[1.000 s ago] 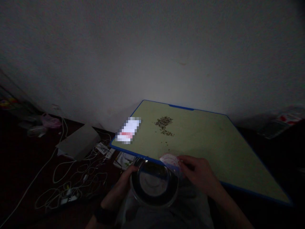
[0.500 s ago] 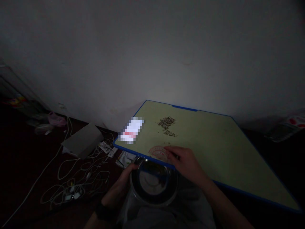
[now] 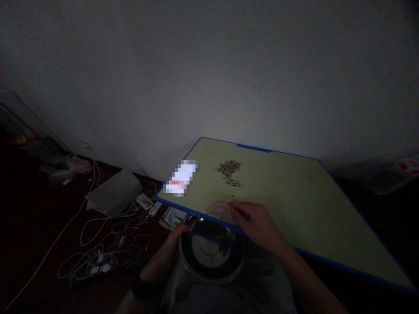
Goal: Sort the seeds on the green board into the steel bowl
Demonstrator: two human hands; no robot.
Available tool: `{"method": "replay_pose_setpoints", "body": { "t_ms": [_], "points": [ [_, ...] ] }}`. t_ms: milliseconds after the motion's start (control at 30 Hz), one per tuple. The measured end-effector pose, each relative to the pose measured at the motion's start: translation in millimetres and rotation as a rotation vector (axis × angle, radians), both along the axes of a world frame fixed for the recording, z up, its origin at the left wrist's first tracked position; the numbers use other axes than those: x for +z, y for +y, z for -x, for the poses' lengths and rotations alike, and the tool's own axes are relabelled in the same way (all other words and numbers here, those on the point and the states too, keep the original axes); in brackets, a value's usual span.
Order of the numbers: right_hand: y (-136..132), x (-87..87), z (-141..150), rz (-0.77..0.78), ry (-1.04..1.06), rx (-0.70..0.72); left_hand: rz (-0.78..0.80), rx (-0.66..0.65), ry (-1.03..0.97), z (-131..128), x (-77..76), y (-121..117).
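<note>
My left hand (image 3: 178, 237) grips the left rim of a shiny metal bowl (image 3: 209, 250), which sits on my lap just under the table's near edge. The fingers beneath the bowl are hidden. On the table top, my right hand (image 3: 252, 218) pinches a thin, see-through round disc with red print (image 3: 220, 211) by its right side. This disc lies at the near edge, above the bowl. Beyond it, a scattered pile of small dark grains or seeds (image 3: 230, 167) lies on the table, with a few loose ones closer to the disc.
The pale yellow-green table (image 3: 294, 196) has a blue rim and stands against a wall. A lit, blurred-out phone (image 3: 180, 178) lies at its left. On the dark floor are a grey box (image 3: 114, 189), tangled cables (image 3: 98, 261) and a pink bag (image 3: 79, 163).
My right hand and the printed disc have shifted slightly right and toward me. My left hand and the bowl have hardly moved, and the pile looks the same.
</note>
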State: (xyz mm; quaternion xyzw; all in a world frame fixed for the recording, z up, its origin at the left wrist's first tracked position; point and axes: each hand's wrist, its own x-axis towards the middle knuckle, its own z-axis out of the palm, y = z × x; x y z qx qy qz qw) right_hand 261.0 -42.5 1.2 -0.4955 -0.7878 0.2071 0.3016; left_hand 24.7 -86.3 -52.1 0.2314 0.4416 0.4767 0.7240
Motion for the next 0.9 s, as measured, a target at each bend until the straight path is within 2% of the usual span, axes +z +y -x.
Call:
{"method": "replay_pose_setpoints", "body": {
  "t_ms": [167,333,500,567,667,800,900],
  "points": [
    [0,3.6,-1,-0.021,-0.024,0.015,-0.067,-0.025,0.057,0,-0.4,3],
    [2,6.9,1,-0.007,-0.027,0.022,0.082,-0.029,0.053,-4,2.0,7],
    [1,10.1,0,0.012,0.013,0.041,-0.076,0.032,-0.002,-4,10.4,-5],
    [2,11.8,-5,0.008,0.016,0.039,-0.044,0.009,-0.014,-4,12.1,-5],
    [9,16.0,-22,-0.033,-0.019,-0.041,0.029,-0.051,-0.022,-6,10.7,3],
    [26,23.2,-53,-0.119,-0.121,-0.214,0.142,-0.065,-0.022,-8,7.5,14],
    [35,24.0,-66,-0.174,-0.206,-0.240,0.178,-0.032,0.013,-8,5.9,12]
  ]
}}
